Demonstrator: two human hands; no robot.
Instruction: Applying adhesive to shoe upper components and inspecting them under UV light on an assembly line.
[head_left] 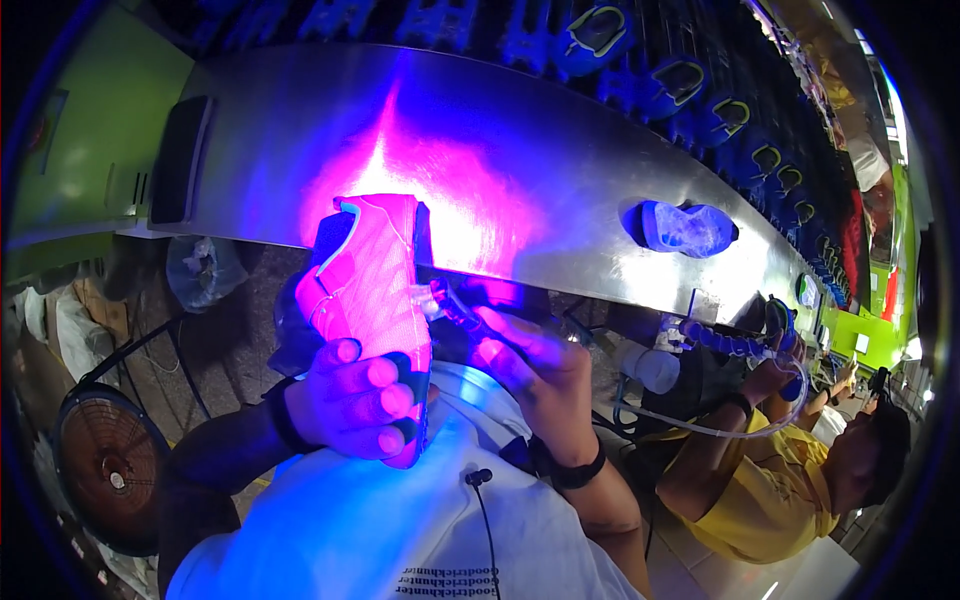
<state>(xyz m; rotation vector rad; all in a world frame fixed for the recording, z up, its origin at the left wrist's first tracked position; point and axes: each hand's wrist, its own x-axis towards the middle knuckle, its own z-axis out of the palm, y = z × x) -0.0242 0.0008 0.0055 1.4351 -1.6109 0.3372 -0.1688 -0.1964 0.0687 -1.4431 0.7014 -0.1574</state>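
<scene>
A sneaker (372,275), tinted bright pink by the light, stands on end in front of my chest. My left hand (355,400) is wrapped round its lower end, fingers across its side and onto the dark sole edge. My right hand (540,370) pinches a small brush-like tool (434,302) with a dark handle. Its pale, bristly tip touches or nearly touches the sneaker along the sole edge; which of the two I cannot tell. The sneaker's far side is hidden.
Beyond my hands runs a metal bench (560,150), with another shoe (688,228) at the right. Several shoes (680,82) sit in a dark rack behind it. A co-worker in yellow (765,490) is at right, beside a pale hose (740,432). A fan (110,465) stands lower left.
</scene>
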